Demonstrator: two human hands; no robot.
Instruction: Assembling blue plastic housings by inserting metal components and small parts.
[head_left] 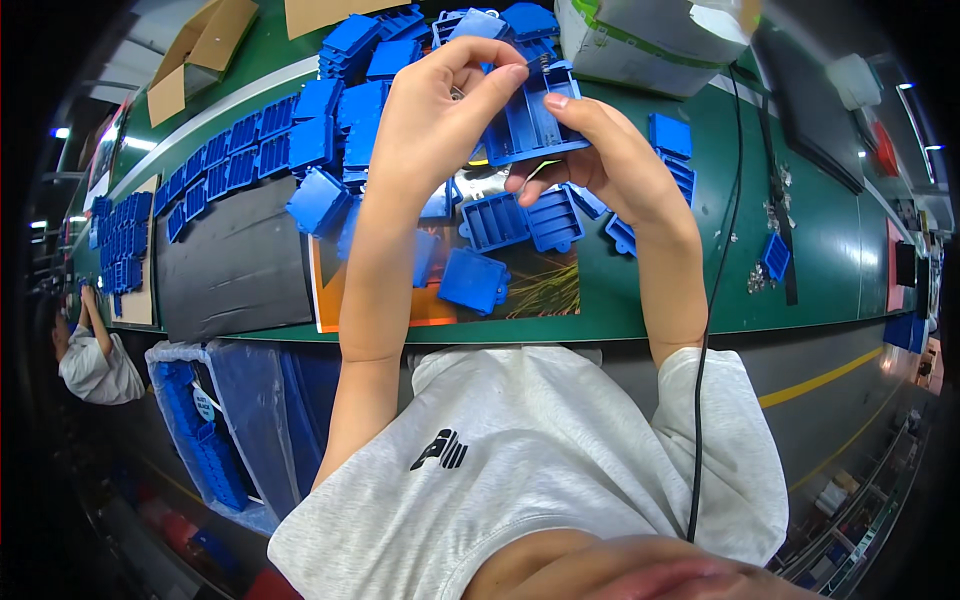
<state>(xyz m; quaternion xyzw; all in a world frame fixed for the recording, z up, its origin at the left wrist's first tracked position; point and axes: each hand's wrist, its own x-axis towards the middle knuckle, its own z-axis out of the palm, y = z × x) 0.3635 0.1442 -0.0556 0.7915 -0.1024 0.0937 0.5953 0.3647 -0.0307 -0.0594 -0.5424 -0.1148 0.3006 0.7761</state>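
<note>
My right hand point(622, 150) grips a blue plastic battery case point(532, 125) with long parallel slots, thumb on its open face and fingers underneath. At the case's far left corner my left hand point(440, 110) is closed, thumb and index finger pinched together. Something small and metallic shows by those fingertips, too small to name. Below the held case, more slotted blue cases point(495, 222) lie on the table, some face up. One blue case point(473, 281) rests nearer me with its flat back upward.
Rows of blue cases point(240, 150) and a black sheet point(235, 260) are on the left. A white-green carton point(640, 45) stands at the back. Small metal pieces point(757, 278) lie to the right. A black cable point(728, 215) hangs across. Another person point(100, 365) works far left.
</note>
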